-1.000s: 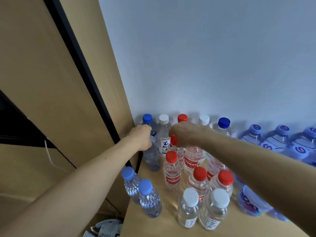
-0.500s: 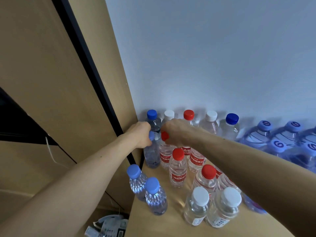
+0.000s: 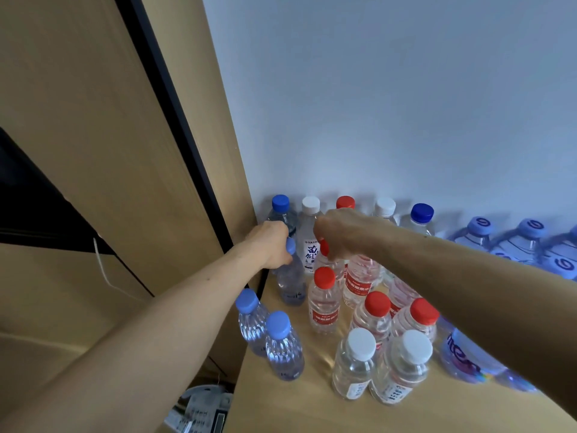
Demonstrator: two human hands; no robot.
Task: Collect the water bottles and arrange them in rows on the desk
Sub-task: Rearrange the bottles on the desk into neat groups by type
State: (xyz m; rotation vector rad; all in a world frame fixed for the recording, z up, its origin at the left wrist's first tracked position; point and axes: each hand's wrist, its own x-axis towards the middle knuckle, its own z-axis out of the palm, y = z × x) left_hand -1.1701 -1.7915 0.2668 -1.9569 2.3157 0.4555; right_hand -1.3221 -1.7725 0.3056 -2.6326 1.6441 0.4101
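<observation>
- Hardly any change since a moment ago — same two bottle tops held, only a tiny slide of the red one to the right.
- Left hand [image 3: 270, 245]: fingers curled tight round the top of the blue-capped bottle [image 3: 292, 282], which stands on the desk [image 3: 299, 410] near the left edge, just in front of the back row by the wall [image 3: 374, 104].
- Right hand [image 3: 340, 231]: fingers curled down over the cap of the red-capped bottle [image 3: 325, 250], right beside the blue one. Touching or not, hard to tell.
- Both bottles upright, caps up, long way running straight up and down.
- Look full of water, so likely a bit heavy for such small things.
- Thin, clear sides: probably squishy if squeezed hard, and smooth enough to slip.
- Best spot to hold: the hard neck just under the cap, or round the middle with a soft squeeze.
- Packed close to other bottles — safer to lift straight up than to drag sideways and tip one over.
</observation>
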